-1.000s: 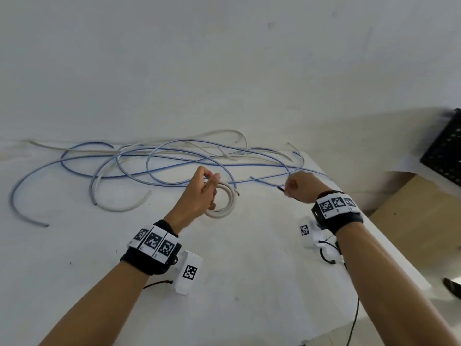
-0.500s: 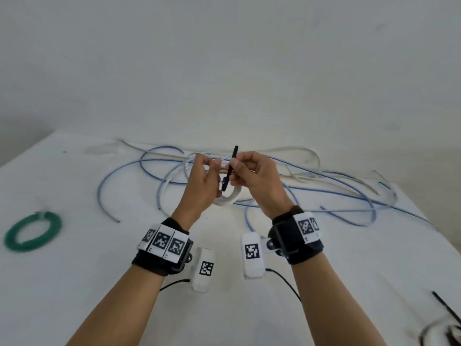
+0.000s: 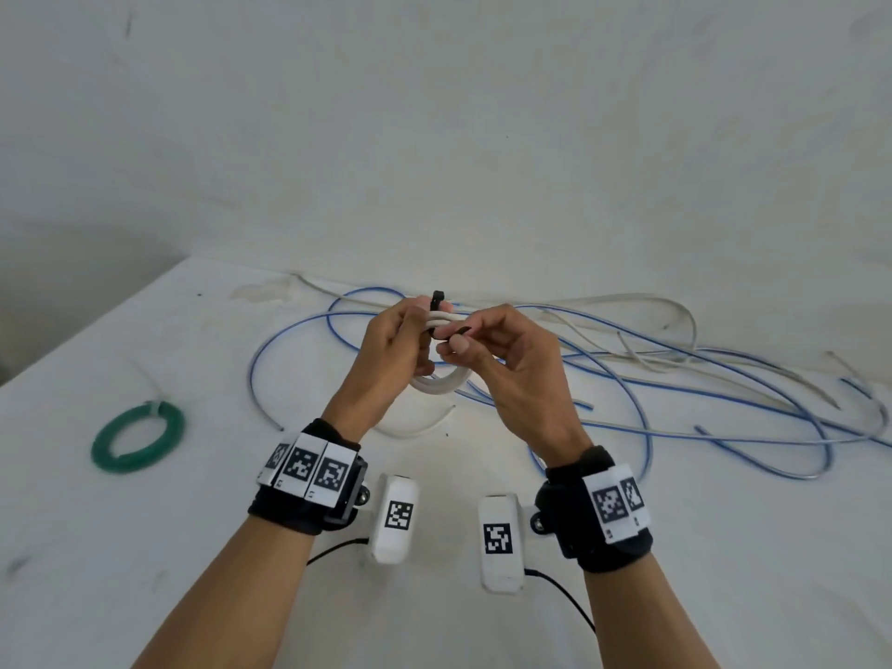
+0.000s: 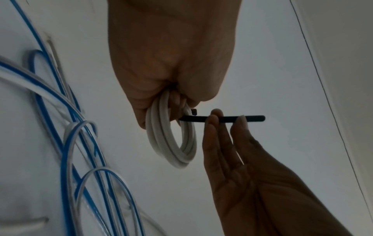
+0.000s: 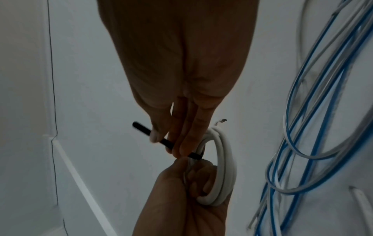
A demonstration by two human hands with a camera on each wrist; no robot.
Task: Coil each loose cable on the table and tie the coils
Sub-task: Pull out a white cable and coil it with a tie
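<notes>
Upper centre: left hand [image 4: 171, 52] gripping a white cable coil [image 4: 171, 135] hanging below the fist. Right of the coil: right hand [image 4: 252, 183] rising from lower right, fingertips [image 4: 214, 118] pinching a black cable tie [image 4: 222, 119] lying level. Left side: loose blue and white cables [image 4: 66, 127] on the white table [image 4: 262, 79].

I see the tied coil [image 3: 137, 437] lying left on the table [image 3: 145, 548], the loose cables [image 3: 675, 379] spread behind my hands, toward the right.

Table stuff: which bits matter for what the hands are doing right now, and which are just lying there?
In use: white coil, black tie, left hand, right hand.
Waiting their turn: blue cables, loose white cable.
Lying about: green coil, already tied.
</notes>
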